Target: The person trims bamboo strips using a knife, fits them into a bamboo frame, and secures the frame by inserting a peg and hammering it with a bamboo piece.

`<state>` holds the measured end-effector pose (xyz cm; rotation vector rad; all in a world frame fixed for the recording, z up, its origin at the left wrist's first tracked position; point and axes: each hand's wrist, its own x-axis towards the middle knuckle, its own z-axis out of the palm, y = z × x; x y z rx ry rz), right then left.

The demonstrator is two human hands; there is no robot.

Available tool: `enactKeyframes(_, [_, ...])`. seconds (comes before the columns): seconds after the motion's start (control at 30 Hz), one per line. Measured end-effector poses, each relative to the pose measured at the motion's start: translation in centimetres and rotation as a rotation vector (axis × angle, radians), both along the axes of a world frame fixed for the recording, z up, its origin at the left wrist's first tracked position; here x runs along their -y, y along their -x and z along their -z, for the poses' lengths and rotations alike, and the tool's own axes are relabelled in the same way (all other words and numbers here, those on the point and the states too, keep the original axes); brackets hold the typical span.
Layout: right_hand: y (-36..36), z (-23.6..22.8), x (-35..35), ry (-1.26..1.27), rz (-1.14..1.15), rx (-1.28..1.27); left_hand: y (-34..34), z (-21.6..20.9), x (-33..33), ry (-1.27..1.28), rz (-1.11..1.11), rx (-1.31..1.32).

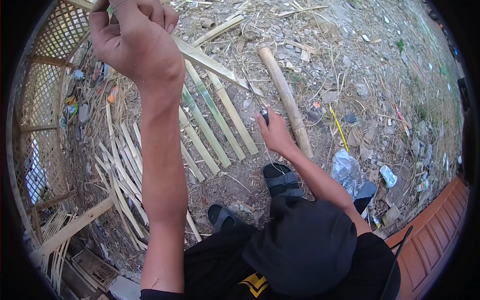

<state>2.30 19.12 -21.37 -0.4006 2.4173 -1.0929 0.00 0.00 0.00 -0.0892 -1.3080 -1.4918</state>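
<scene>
My left hand (135,32) is raised at the upper left with its fingers curled. A pale bamboo strip (210,61) runs out from behind that wrist toward the middle; its upper end is hidden by the hand, where a bit of green shows between the fingers. In my right hand (276,132) is a knife with a dark handle (264,116), its thin blade reaching up against the strip's lower end. Split bamboo slats (220,117), some green-skinned, lie side by side on the ground below the strip. To the right of them rests a round bamboo pole (285,95).
Thin bamboo strips (122,172) are heaped at the left by a lattice panel (47,95). A clear plastic bag (346,170), a white cup (388,176) and a yellow stick (338,127) lie at the right. My sandalled feet (282,181) stand near the slats.
</scene>
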Motion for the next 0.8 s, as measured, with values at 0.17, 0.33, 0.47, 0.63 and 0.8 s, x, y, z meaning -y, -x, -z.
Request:
enactKeyframes(0.17, [-1.2, -5.3, 1.1, 0.169, -0.034, -0.024, -0.4, 0.0, 0.9, -0.012, -0.067, 0.04])
enactKeyframes(0.33, [0.1, 3.0, -1.6, -0.005, 0.068, -0.061, 0.7, -0.3, -0.3, -0.053, -0.06, 0.031])
enactKeyframes(0.47, [-0.6, -3.6, 1.3, 0.012, -0.036, -0.019, -0.6, 0.3, 1.5, -0.032, -0.071, 0.068])
enactKeyframes(0.63, [-1.0, 0.5, -1.0, 0.239, 0.021, -0.132, 0.7, -0.8, -0.6, 0.006, -0.058, 0.031])
enactKeyframes(0.8, [-1.5, -1.7, 0.3, 0.065, 0.018, 0.025, -0.3, -0.4, -0.1, 0.018, -0.042, 0.06])
